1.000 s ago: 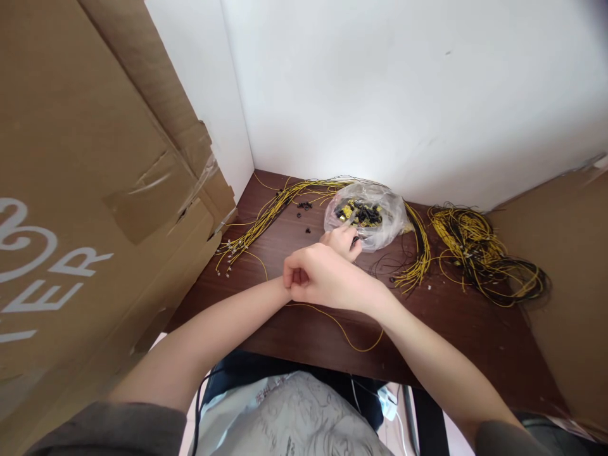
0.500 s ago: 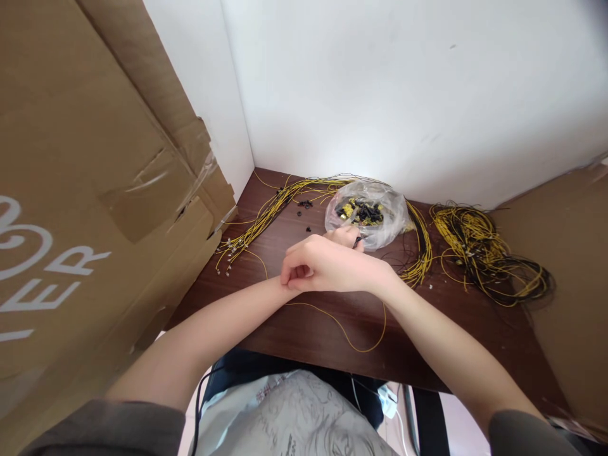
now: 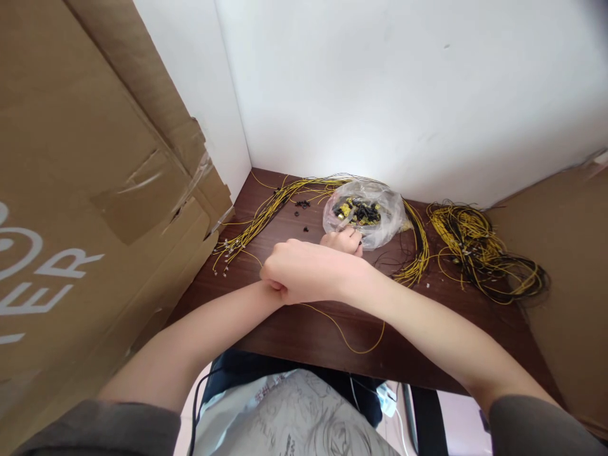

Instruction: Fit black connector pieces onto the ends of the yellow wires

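- A roundish clear plastic bag [image 3: 394, 218], filled with small black and yellow parts [image 3: 365, 214], stands open just right of the frame's centre; its slightly longer axis runs across the picture.
- The left hand [image 3: 341, 241] is nearer, at the bag's lower-left edge, so the bag lies up and to the right of it. Its fingers bend downward; I cannot tell whether they grip anything.
- The right hand [image 3: 304, 271] is farther from the bag, crossed over the left forearm, with its fingers curled closed; whether anything sits inside is hidden.
- A thin yellow wire [image 3: 363, 353] curves below the right hand, from beneath it towards the right forearm.
- A yellow-and-black wire bundle [image 3: 266, 218] slants down to the left of the bag.
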Demonstrator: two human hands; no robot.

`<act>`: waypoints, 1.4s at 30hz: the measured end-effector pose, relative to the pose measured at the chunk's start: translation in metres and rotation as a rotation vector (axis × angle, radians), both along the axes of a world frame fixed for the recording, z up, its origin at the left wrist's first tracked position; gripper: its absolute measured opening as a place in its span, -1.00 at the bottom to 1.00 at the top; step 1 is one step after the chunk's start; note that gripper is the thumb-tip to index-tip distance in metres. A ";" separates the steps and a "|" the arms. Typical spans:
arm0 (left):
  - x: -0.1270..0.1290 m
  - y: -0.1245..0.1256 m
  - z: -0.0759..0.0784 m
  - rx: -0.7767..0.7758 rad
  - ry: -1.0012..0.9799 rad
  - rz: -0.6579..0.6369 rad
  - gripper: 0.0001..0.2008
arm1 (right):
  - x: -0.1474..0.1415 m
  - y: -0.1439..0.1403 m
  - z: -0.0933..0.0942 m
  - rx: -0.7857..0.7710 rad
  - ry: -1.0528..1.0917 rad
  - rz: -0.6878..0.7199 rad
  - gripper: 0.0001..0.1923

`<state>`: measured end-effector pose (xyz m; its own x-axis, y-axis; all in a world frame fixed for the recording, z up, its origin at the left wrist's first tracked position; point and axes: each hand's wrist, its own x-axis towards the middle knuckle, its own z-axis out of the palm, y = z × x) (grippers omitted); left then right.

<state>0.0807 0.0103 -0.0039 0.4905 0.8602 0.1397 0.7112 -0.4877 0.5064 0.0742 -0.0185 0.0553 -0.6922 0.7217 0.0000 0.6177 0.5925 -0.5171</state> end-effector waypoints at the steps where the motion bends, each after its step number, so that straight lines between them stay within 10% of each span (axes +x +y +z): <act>1: 0.000 0.000 0.000 0.015 0.023 -0.019 -0.82 | 0.000 -0.002 0.003 0.005 -0.012 -0.001 -0.73; 24: 0.001 0.005 0.001 0.031 0.154 -0.052 -0.76 | 0.037 -0.016 0.029 -0.025 0.074 0.189 -0.86; 42: -0.005 0.004 -0.006 0.145 0.017 -0.048 -0.77 | 0.047 -0.046 -0.040 0.458 0.421 0.084 -0.82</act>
<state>0.0753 0.0146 -0.0102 0.5339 0.8071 0.2521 0.6929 -0.5886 0.4164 0.1216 -0.0647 0.0157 -0.6199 0.5269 0.5815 0.3577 0.8493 -0.3882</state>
